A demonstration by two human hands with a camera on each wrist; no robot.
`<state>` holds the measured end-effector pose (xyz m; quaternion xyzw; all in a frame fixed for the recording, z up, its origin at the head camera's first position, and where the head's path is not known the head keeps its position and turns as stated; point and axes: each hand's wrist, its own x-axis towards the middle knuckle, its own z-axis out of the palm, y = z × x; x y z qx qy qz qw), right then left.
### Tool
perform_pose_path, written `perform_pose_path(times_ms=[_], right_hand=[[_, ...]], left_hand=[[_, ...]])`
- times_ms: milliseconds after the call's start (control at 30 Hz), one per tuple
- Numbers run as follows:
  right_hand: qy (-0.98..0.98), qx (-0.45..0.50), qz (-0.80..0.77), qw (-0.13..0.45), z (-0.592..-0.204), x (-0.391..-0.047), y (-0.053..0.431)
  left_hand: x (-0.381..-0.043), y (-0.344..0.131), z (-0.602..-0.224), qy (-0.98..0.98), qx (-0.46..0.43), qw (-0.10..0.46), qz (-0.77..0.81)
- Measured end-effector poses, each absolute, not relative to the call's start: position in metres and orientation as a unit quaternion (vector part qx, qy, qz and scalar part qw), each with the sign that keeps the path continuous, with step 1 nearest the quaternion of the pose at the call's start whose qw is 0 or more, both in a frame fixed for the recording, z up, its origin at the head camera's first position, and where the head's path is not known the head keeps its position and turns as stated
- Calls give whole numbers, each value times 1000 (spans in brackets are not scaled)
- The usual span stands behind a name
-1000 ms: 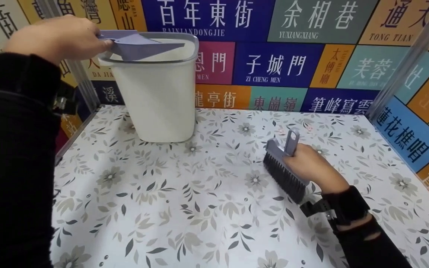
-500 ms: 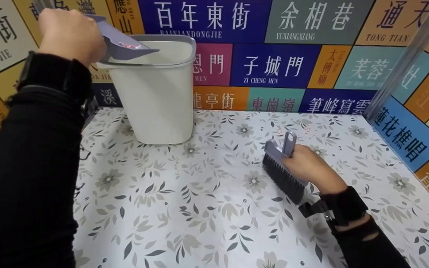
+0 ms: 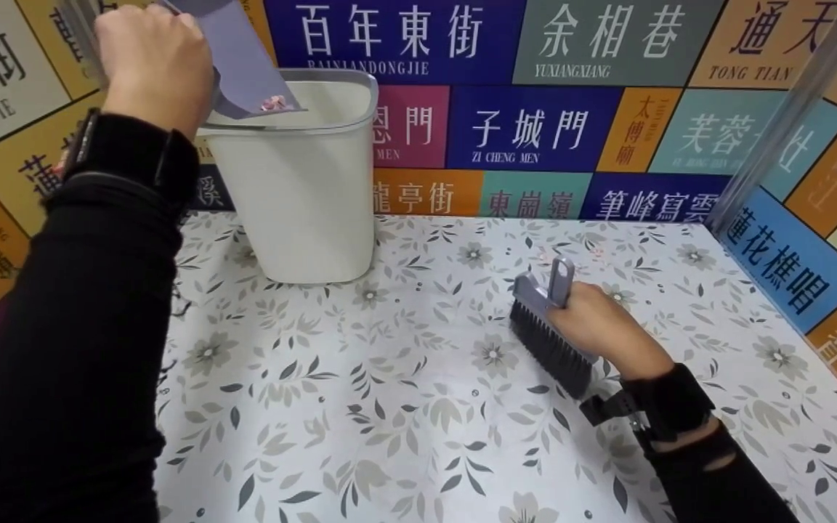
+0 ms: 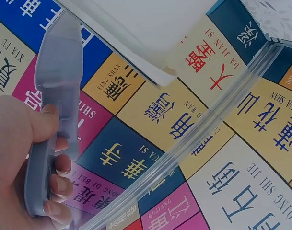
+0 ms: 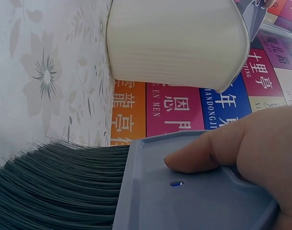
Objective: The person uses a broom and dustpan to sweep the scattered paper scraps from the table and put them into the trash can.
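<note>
My left hand (image 3: 157,65) grips the handle of a grey-purple dustpan (image 3: 240,54), its fingers curled round it in the left wrist view. The pan tilts steeply, lip down, over the mouth of a white bin (image 3: 302,196) with a grey rim. Small pinkish bits (image 3: 273,103) lie near the pan's lip. My right hand (image 3: 596,319) holds a grey hand brush (image 3: 531,290) with dark bristles (image 3: 549,349) above or on the table; contact cannot be told. In the right wrist view the thumb presses along the brush head (image 5: 184,187).
The bin stands at the back left of a table (image 3: 404,378) covered in a leaf-and-flower pattern. A few faint pinkish bits (image 3: 596,253) lie behind the brush. Walls of coloured sign panels (image 3: 535,127) enclose the back and sides.
My left hand has moved right and risen, tipping the dustpan from nearly level to steep. The pinkish bits have slid down to its lip. My right hand with the brush stays put.
</note>
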<state>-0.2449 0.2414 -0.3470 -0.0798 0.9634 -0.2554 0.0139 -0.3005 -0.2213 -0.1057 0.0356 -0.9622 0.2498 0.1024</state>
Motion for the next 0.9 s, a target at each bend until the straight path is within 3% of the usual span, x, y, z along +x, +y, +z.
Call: perform_pose_path(times_ms=[400,700,900], right_hand=[[966,-56,-250,21,-348,-244,240],[966,-57,-252,29,-347,-245,240],[965,-62,-252,22,-348,-246,241]], left_hand=[[-317,-207,-114,-955,40,145,257],[-323,-194,-141,-901,-69,304,300],[-324,-190,-140,-890,-89,313,319]])
